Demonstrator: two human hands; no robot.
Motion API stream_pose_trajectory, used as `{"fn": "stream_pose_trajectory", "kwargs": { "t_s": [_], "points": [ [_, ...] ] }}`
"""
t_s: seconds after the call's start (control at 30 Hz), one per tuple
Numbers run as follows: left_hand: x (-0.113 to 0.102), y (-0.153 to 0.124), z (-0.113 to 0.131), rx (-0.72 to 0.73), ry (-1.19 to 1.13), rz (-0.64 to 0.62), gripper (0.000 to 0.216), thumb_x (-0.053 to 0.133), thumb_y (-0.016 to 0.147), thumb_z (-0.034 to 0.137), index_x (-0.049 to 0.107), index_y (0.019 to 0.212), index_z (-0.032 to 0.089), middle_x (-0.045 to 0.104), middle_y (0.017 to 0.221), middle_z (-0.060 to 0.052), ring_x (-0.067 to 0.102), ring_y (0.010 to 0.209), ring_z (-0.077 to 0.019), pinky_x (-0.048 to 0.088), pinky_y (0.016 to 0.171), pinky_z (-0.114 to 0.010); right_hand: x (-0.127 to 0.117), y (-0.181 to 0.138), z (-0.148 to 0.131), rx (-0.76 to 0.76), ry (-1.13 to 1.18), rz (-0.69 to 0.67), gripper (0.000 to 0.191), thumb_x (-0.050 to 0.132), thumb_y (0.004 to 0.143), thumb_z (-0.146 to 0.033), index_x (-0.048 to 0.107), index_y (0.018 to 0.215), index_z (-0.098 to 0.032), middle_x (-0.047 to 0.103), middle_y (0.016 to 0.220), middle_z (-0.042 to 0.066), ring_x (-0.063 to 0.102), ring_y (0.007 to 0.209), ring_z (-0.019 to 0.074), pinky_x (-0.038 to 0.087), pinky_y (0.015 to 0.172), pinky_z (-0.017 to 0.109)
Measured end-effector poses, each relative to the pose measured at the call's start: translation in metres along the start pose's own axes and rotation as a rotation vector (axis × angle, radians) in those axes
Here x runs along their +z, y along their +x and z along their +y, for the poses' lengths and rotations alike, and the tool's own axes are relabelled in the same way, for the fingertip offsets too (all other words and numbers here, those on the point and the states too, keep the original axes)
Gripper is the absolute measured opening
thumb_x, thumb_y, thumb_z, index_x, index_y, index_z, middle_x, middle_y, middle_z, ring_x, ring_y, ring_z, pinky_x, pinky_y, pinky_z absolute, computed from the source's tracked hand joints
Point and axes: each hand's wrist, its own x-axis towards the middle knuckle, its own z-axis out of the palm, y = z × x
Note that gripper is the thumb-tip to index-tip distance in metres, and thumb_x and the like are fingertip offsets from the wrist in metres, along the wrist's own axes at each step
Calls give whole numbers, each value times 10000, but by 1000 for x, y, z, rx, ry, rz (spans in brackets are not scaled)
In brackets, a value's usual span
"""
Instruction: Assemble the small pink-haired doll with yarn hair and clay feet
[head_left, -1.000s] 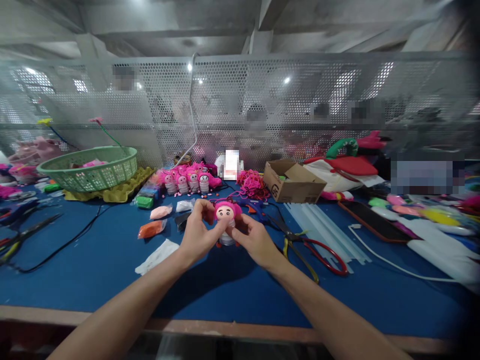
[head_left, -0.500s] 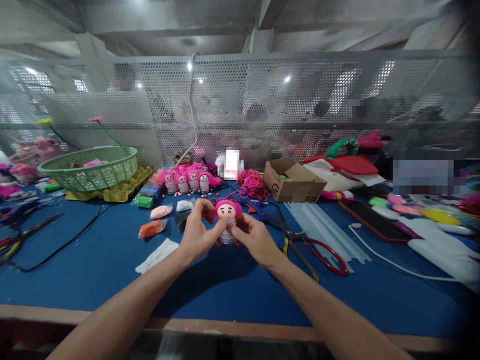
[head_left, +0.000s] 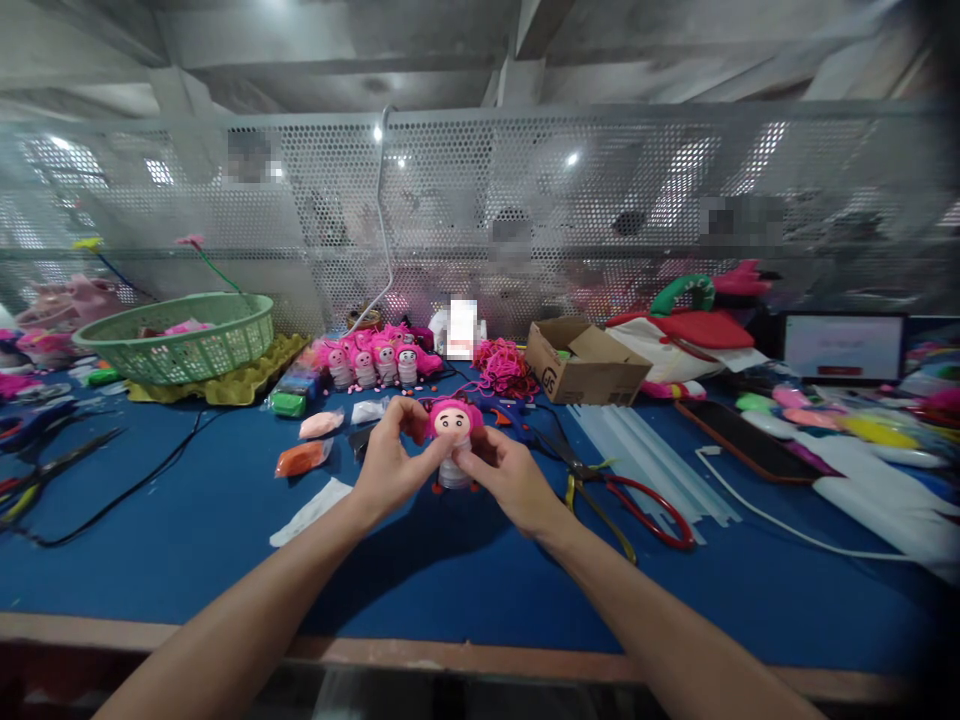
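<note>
Grips pink-haired doll [head_left: 453, 424] with left hand [head_left: 394, 458] and right hand [head_left: 516, 480], apparently pressing its front; next likely needs even pressure

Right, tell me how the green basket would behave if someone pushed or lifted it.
The green basket is probably light for its size, given its perforated walls. Pushed, it may rock or drag the bumpy egg tray under it. Lifted at a tilt, the pink items inside could slide if loose.
</note>
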Motion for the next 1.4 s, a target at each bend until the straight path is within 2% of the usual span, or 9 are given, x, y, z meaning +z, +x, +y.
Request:
{"fn": "stream_pose_trajectory", "kwargs": {
  "t_s": [0.2, 0.53, 0.63, 0.73, 0.8, 0.87, 1.0, 1.1, 1.4],
  "points": [
    [0, 0, 1, -11, -37, -15, 241, 600, 678, 273, 400, 773, 178, 422, 702, 26, 407, 614, -87, 363, 577, -217, 1, 0, -2, -6, 5, 2, 297, 602, 696, -342, 568, 924, -155, 641, 878, 53, 589, 806, 178, 462, 745, 316],
    [0, 2, 2, -36, 57, 11, 244, 587, 687, 334, 402, 729, 180, 414, 656, 37, 393, 582, -82, 341, 545, -203, -1, 2, 1, -2, -47, 20, 305, 608, 683, -348, 572, 928, -170, 648, 895, 52, 595, 831, 191, 468, 762, 331],
    [-12, 11, -7, -88, 155, -139, 219, 530, 721, 376, 455, 715, 171, 445, 606, 35, 402, 545, -87, 324, 513, -209, -9, 7, 6, 9, -10, 86, 345, 622, 670, -354, 568, 950, -161, 648, 927, 65, 596, 847, 199, 463, 779, 341],
    [-31, 24, -21, -181, 327, -506, 207, 523, 712, 367, 552, 725, 162, 531, 599, 15, 458, 547, -107, 323, 504, -218, -18, 10, 10, 35, -34, 139, 373, 605, 685, -372, 559, 986, -158, 651, 917, 65, 603, 804, 197, 473, 718, 327],
    [-41, 29, -30, -232, 417, -735, 139, 553, 669, 286, 599, 717, 164, 591, 635, 1, 506, 585, -121, 345, 535, -220, -22, 11, 11, 68, -80, 141, 374, 586, 696, -391, 557, 987, -157, 654, 883, 61, 604, 746, 191, 476, 641, 312],
    [-47, 32, -36, -256, 468, -866, 113, 561, 634, 221, 628, 708, 168, 626, 676, -7, 536, 625, -132, 359, 562, -219, -23, 12, 13, 76, -143, 123, 345, 591, 688, -385, 570, 939, -148, 653, 856, 60, 599, 727, 185, 471, 628, 307],
    [-46, 29, -38, -291, 508, -947, 125, 595, 569, 174, 647, 683, 172, 627, 650, -1, 534, 603, -127, 356, 543, -206, -21, 14, 17, 38, -300, 75, 270, 611, 662, -320, 575, 855, -135, 642, 845, 65, 593, 756, 172, 455, 711, 311],
    [-40, 26, -36, -286, 531, -974, 133, 623, 530, 166, 641, 662, 171, 601, 608, 12, 505, 559, -113, 336, 508, -197, -19, 16, 21, 31, -383, 69, 239, 601, 661, -307, 562, 828, -140, 634, 822, 58, 592, 730, 166, 455, 690, 305],
    [-36, 24, -35, -287, 512, -1009, 76, 564, 551, 121, 616, 569, 173, 540, 509, 36, 447, 480, -89, 307, 476, -194, -16, 21, 35, -10, -436, 32, 225, 603, 666, -277, 562, 854, -161, 648, 839, 49, 607, 757, 173, 465, 717, 308]
  ]
}}
